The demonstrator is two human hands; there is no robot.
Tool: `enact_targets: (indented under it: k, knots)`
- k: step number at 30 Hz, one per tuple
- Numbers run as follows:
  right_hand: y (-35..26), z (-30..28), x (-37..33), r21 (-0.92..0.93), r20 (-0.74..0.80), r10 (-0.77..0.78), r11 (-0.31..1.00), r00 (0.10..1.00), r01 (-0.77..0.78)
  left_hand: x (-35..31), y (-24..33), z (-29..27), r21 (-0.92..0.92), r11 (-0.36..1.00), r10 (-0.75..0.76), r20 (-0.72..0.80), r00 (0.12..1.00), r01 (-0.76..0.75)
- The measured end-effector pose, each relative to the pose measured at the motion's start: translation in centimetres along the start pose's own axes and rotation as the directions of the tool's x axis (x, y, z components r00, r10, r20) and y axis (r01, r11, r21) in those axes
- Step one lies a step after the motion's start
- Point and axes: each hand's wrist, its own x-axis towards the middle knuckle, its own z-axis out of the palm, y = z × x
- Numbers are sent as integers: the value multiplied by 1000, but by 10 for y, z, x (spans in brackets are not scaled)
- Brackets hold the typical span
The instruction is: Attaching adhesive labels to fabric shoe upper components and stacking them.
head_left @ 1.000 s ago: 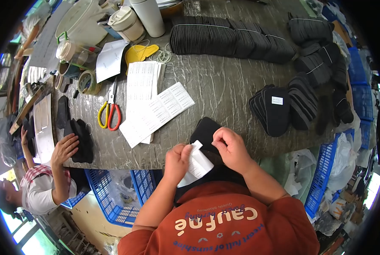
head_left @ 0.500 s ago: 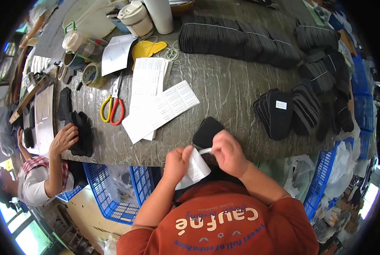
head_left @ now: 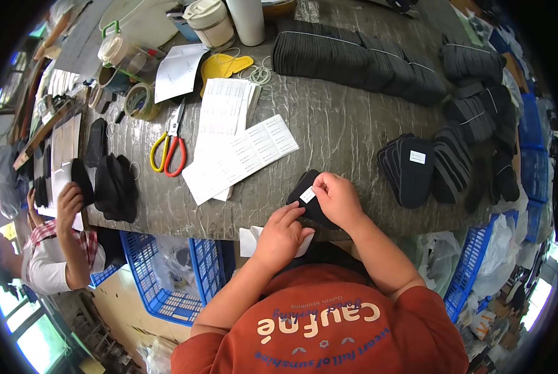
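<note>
A black shoe insole [head_left: 304,187] lies at the near edge of the grey table [head_left: 335,124]. My right hand [head_left: 338,199] pinches a small white label [head_left: 307,195] against it. My left hand [head_left: 281,234] steadies the insole's near end from below, with a white backing sheet [head_left: 249,240] under its fingers. White label sheets [head_left: 238,153] lie just left of the insole.
Red and yellow scissors [head_left: 168,146] lie left of the sheets. Stacks of black insoles [head_left: 354,59] line the far and right side; one pile [head_left: 416,168] carries a label. Another person [head_left: 57,249] works at the left with insoles [head_left: 113,187]. Blue crates [head_left: 166,274] stand below the table.
The white sheet has dropped from between my hands to below my left hand. My right hand now holds a small label on the insole.
</note>
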Motion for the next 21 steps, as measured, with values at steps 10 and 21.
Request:
enact_targets:
  k: [10, 21]
  knots:
    - [6, 4, 0, -83, -34, -45, 996, 998, 42, 5, 5, -3, 128, 992, 5, 80, 997, -15]
    - [2, 7, 2, 26, -71, 117, 993, 991, -115, 6, 7, 0, 163, 986, -42, 101, 994, 25]
